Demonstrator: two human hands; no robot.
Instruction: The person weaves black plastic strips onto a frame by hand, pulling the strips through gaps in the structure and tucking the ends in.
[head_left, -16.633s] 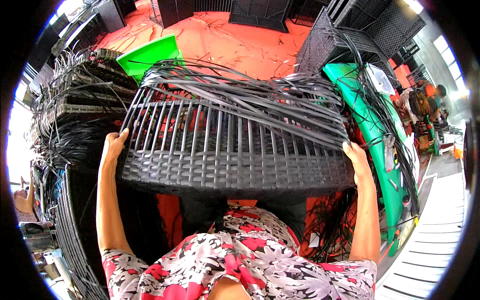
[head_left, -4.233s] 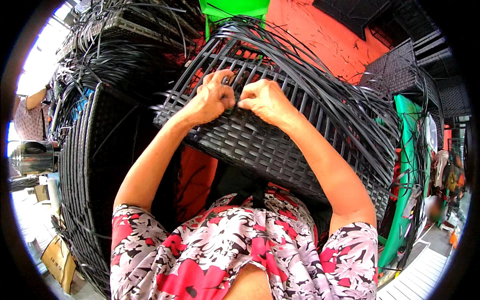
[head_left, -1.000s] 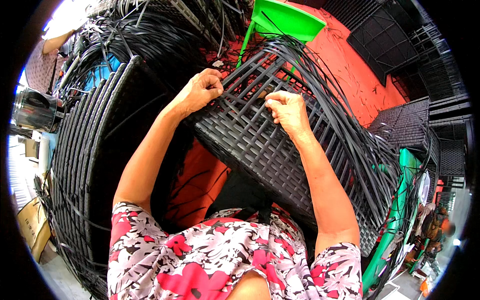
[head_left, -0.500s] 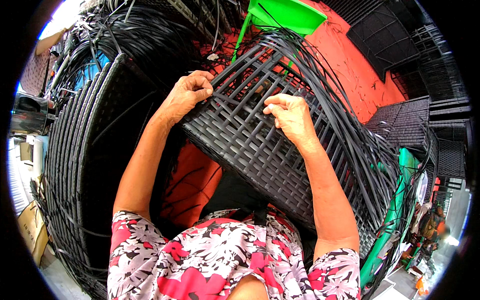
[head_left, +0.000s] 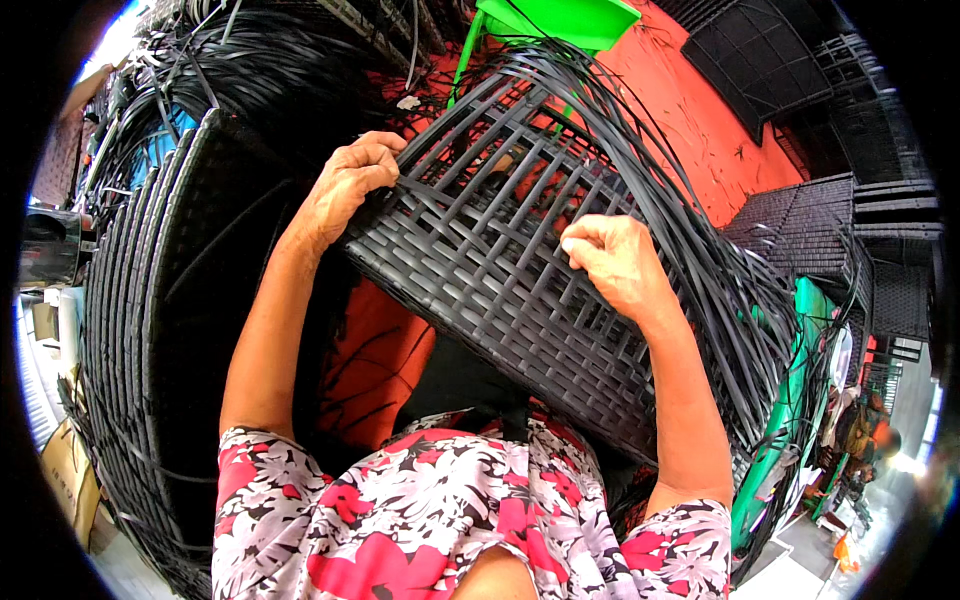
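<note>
**Room in the middle, crowding at the sides**

Above the black wicker panel (head_left: 480, 290), open space lies between the left hand (head_left: 350, 185) and right hand (head_left: 617, 262). Slots between its bare bars (head_left: 525, 205) offer passage; the tight near weave blocks it. Loose strips (head_left: 735, 310) crowd the far and right sides. Left, a dark woven stack (head_left: 125, 320) stands in the way, with a near gap over red floor (head_left: 372, 350) before the panel.

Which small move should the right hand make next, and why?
Perhaps lower the right hand slightly toward the woven part of the black panel, because that hand's fingers are bunched near the border where weave meets open bars, while the left hand is at the panel's left edge.
</note>
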